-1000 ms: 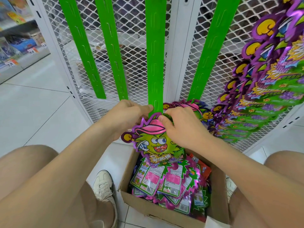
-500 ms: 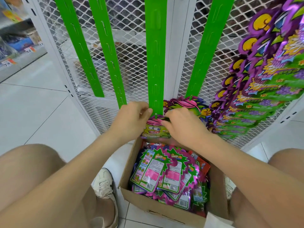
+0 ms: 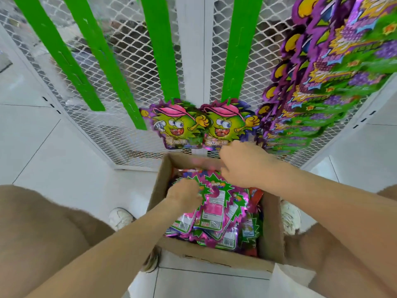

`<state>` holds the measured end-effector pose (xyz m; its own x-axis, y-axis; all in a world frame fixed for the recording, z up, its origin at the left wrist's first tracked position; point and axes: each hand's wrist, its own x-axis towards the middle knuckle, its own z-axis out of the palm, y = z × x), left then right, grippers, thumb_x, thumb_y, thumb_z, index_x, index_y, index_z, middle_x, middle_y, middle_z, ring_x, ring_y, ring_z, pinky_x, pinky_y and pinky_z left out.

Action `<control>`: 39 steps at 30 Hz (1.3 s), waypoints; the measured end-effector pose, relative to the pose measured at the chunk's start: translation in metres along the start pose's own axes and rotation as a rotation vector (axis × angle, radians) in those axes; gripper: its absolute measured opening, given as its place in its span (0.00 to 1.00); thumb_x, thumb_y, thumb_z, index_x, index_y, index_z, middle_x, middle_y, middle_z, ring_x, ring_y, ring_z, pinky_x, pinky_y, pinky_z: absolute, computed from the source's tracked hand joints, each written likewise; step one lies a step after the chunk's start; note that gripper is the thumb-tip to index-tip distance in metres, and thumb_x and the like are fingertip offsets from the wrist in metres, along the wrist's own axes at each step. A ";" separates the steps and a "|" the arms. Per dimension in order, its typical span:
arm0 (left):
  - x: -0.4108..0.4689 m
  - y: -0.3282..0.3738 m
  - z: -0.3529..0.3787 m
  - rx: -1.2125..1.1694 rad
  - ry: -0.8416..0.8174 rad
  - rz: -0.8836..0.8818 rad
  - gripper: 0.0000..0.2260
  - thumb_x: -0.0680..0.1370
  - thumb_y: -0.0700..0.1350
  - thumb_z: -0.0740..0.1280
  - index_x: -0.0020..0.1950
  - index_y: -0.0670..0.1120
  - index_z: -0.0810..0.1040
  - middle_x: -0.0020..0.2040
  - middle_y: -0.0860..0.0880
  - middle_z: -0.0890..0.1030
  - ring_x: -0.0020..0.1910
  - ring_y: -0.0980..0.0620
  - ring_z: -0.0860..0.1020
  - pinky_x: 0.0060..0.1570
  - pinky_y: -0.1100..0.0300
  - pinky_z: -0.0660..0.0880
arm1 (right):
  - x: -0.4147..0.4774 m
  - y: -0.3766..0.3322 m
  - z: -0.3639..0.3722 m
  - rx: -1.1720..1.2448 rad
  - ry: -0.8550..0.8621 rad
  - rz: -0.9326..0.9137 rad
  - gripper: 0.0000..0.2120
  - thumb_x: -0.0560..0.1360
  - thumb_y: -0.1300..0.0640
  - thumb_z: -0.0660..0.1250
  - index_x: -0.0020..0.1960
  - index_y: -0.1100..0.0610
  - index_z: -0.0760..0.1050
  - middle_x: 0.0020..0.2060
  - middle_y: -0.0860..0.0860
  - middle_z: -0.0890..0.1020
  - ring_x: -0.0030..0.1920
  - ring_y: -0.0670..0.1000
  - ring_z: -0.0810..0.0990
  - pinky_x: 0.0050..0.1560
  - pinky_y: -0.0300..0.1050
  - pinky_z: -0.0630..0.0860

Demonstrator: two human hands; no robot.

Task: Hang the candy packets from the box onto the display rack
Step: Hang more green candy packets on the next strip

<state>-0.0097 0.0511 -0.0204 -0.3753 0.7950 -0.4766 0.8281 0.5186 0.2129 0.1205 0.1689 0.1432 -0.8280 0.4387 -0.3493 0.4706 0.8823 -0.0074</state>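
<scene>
Head view, restocking step: taking the next packet. The left hand reaches into the cardboard box on the floor, fingers curled onto the corner of the topmost of the candy packets. Motion blur hides whether the grip has closed. The right hand hovers over the box's far rim, loosely curled, with nothing visible in it. On the mesh display rack, one hung packet sits at the foot of the centre strip and a second packet at the foot of the neighbouring strip. Two left strips carry nothing, and the far-right strip is full.

Recommended technique: pinch a single packet near its header, peeling it from the stack so none cling. Turn the printed face outward, steady the strip with the free hand, and seat the hole on the next hook above.
</scene>
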 end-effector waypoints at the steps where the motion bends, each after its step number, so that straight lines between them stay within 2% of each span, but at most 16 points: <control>1: 0.010 -0.004 0.016 -0.022 -0.042 -0.045 0.20 0.82 0.56 0.69 0.62 0.40 0.77 0.60 0.40 0.81 0.60 0.39 0.81 0.53 0.49 0.79 | 0.002 0.004 0.003 -0.004 -0.022 -0.008 0.11 0.82 0.53 0.65 0.46 0.55 0.65 0.40 0.51 0.66 0.41 0.55 0.71 0.37 0.49 0.69; 4: 0.031 -0.012 0.052 -0.011 -0.139 -0.129 0.46 0.76 0.66 0.72 0.81 0.39 0.58 0.79 0.35 0.62 0.78 0.31 0.65 0.75 0.37 0.68 | 0.009 0.018 0.012 -0.013 -0.070 -0.023 0.12 0.82 0.53 0.64 0.44 0.56 0.66 0.37 0.50 0.66 0.39 0.55 0.74 0.30 0.45 0.66; 6: 0.044 -0.014 0.065 -0.025 -0.173 -0.117 0.53 0.74 0.68 0.73 0.84 0.39 0.51 0.81 0.34 0.58 0.80 0.29 0.60 0.78 0.36 0.63 | 0.015 0.027 0.017 -0.034 -0.091 -0.014 0.12 0.83 0.51 0.65 0.47 0.56 0.67 0.36 0.50 0.66 0.40 0.56 0.75 0.32 0.46 0.68; 8: 0.049 -0.012 0.065 -0.059 -0.158 -0.097 0.51 0.72 0.69 0.76 0.82 0.41 0.57 0.76 0.39 0.69 0.74 0.35 0.71 0.71 0.40 0.73 | 0.019 0.033 0.021 -0.045 -0.102 -0.012 0.11 0.83 0.51 0.65 0.50 0.56 0.67 0.36 0.50 0.66 0.41 0.56 0.75 0.31 0.45 0.67; 10: 0.048 -0.011 0.057 -0.080 -0.108 -0.061 0.45 0.68 0.68 0.78 0.75 0.45 0.66 0.62 0.47 0.80 0.60 0.42 0.80 0.55 0.47 0.81 | 0.023 0.038 0.023 -0.065 -0.133 -0.008 0.10 0.82 0.52 0.65 0.49 0.55 0.66 0.37 0.50 0.65 0.40 0.56 0.75 0.29 0.44 0.65; 13: 0.042 -0.005 0.040 -0.067 -0.047 0.017 0.30 0.71 0.59 0.76 0.69 0.48 0.74 0.45 0.51 0.82 0.43 0.47 0.81 0.38 0.54 0.78 | 0.029 0.040 0.021 -0.060 -0.182 -0.028 0.10 0.82 0.52 0.65 0.49 0.54 0.64 0.38 0.50 0.64 0.36 0.52 0.72 0.31 0.46 0.66; 16: 0.030 0.007 0.010 -0.210 0.031 0.069 0.19 0.77 0.54 0.71 0.66 0.51 0.79 0.47 0.49 0.85 0.45 0.45 0.83 0.40 0.53 0.80 | 0.034 0.046 0.012 -0.024 -0.238 -0.033 0.10 0.84 0.53 0.64 0.50 0.55 0.64 0.39 0.50 0.63 0.41 0.56 0.73 0.40 0.50 0.72; 19: 0.023 0.009 -0.032 -0.314 0.089 0.133 0.06 0.79 0.51 0.69 0.51 0.51 0.83 0.37 0.52 0.82 0.38 0.47 0.80 0.40 0.53 0.79 | 0.035 0.056 0.001 -0.020 -0.245 -0.059 0.14 0.81 0.56 0.68 0.44 0.57 0.64 0.40 0.53 0.67 0.43 0.56 0.74 0.40 0.50 0.72; 21: 0.016 0.008 -0.068 -0.420 0.068 0.164 0.09 0.80 0.47 0.71 0.39 0.51 0.78 0.30 0.55 0.76 0.31 0.52 0.75 0.37 0.56 0.72 | 0.037 0.062 -0.006 0.020 -0.260 -0.072 0.12 0.78 0.54 0.72 0.49 0.58 0.70 0.45 0.57 0.75 0.44 0.56 0.76 0.40 0.51 0.76; 23: 0.005 0.010 -0.107 -0.520 0.034 0.177 0.16 0.79 0.43 0.74 0.34 0.48 0.73 0.27 0.55 0.70 0.27 0.54 0.68 0.34 0.58 0.65 | 0.036 0.067 -0.015 0.100 -0.271 -0.098 0.21 0.75 0.48 0.76 0.59 0.59 0.74 0.50 0.57 0.79 0.49 0.56 0.77 0.45 0.51 0.77; 25: -0.008 0.015 -0.141 -0.597 0.022 0.180 0.16 0.78 0.43 0.77 0.35 0.43 0.74 0.27 0.53 0.70 0.27 0.53 0.67 0.31 0.59 0.63 | 0.033 0.073 -0.027 0.176 -0.216 -0.156 0.18 0.74 0.47 0.77 0.48 0.59 0.74 0.41 0.58 0.76 0.41 0.55 0.73 0.38 0.49 0.67; 28: -0.029 0.025 -0.182 -0.678 0.049 0.197 0.17 0.76 0.48 0.80 0.47 0.35 0.80 0.35 0.39 0.79 0.35 0.50 0.74 0.40 0.58 0.69 | 0.019 0.084 -0.052 0.314 -0.074 -0.169 0.23 0.76 0.50 0.76 0.35 0.58 0.65 0.28 0.50 0.61 0.29 0.47 0.59 0.30 0.45 0.54; 30: -0.039 0.030 -0.202 -0.667 0.118 0.206 0.13 0.75 0.48 0.81 0.53 0.42 0.85 0.43 0.40 0.86 0.39 0.49 0.82 0.44 0.58 0.75 | 0.006 0.090 -0.065 0.471 0.013 -0.141 0.24 0.77 0.53 0.76 0.33 0.61 0.66 0.23 0.46 0.59 0.25 0.46 0.58 0.29 0.39 0.59; 32: -0.045 0.037 -0.216 -0.551 0.334 0.227 0.14 0.74 0.44 0.81 0.59 0.49 0.85 0.46 0.49 0.88 0.44 0.50 0.85 0.45 0.59 0.79 | -0.002 0.094 -0.073 0.604 0.119 -0.105 0.24 0.76 0.54 0.77 0.31 0.61 0.68 0.22 0.45 0.61 0.25 0.45 0.60 0.31 0.41 0.64; 35: -0.045 0.052 -0.226 -0.498 0.671 0.246 0.21 0.74 0.42 0.76 0.66 0.52 0.79 0.52 0.55 0.85 0.48 0.56 0.84 0.51 0.59 0.79 | -0.007 0.093 -0.078 0.471 0.227 -0.114 0.22 0.78 0.53 0.74 0.32 0.56 0.67 0.22 0.47 0.66 0.26 0.47 0.62 0.30 0.43 0.61; 39: -0.034 0.079 -0.229 -0.690 0.681 0.254 0.24 0.71 0.48 0.71 0.68 0.48 0.78 0.57 0.53 0.83 0.55 0.54 0.82 0.60 0.54 0.80 | -0.004 0.089 -0.075 0.320 0.192 -0.182 0.13 0.83 0.58 0.67 0.41 0.62 0.69 0.32 0.55 0.71 0.35 0.55 0.69 0.37 0.52 0.60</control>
<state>-0.0271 0.1368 0.2081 -0.5581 0.8063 0.1957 0.5753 0.2061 0.7915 0.1431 0.2582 0.2146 -0.9341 0.3307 -0.1345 0.3570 0.8643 -0.3542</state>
